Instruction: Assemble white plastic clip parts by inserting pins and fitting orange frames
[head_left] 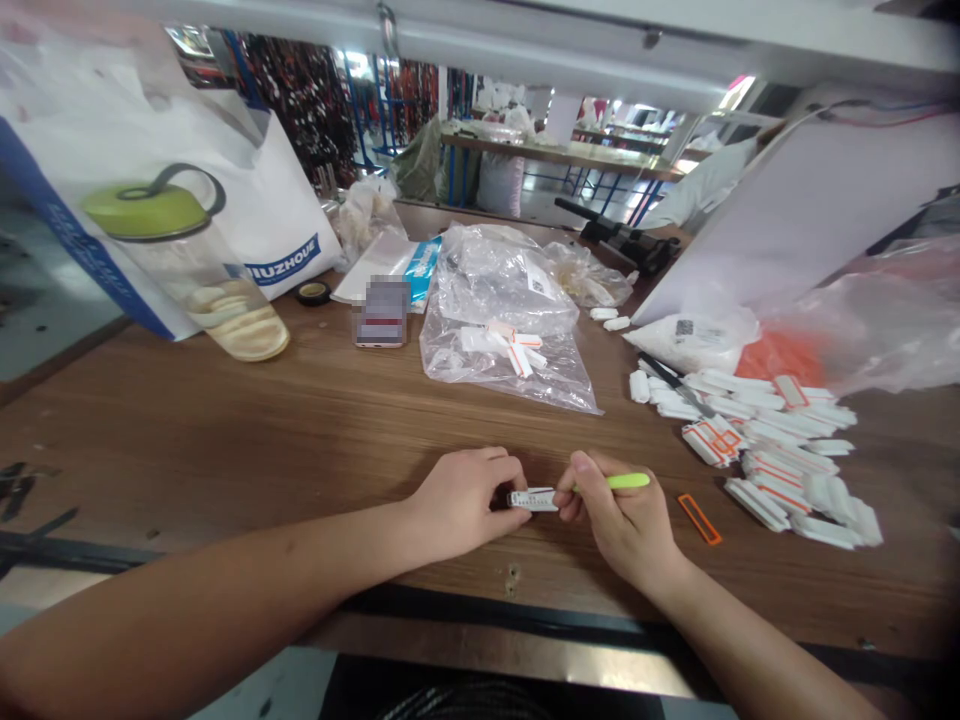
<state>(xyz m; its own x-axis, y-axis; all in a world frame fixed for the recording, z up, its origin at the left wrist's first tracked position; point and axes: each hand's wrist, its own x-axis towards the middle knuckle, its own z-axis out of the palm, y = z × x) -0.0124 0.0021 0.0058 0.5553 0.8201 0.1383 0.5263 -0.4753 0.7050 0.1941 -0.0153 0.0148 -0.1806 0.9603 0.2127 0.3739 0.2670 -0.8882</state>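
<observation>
My left hand point(474, 500) rests on the wooden table, thumb and fingers closed on the left end of a small white rectangular plastic piece point(534, 499) with a row of tiny dark marks. In my right hand point(619, 515) is a slim tool with a lime-green handle point(628, 481), held like a pen. Its tip is hidden behind my fingers at the right end of the white piece. To the right of that hand lies an orange rectangular frame point(699, 519), flat on the table. Farther right, many white pieces point(787, 440), some orange-edged, lie heaped.
Black-handled scissors or tweezers point(679, 385) lie on the heap. A clear plastic bag point(510, 290) with several white and orange pieces spreads mid-table. Behind it stand a phone point(382, 312), a tape roll point(313, 292) and a green-lidded bottle point(217, 270) before a white paper bag point(277, 190).
</observation>
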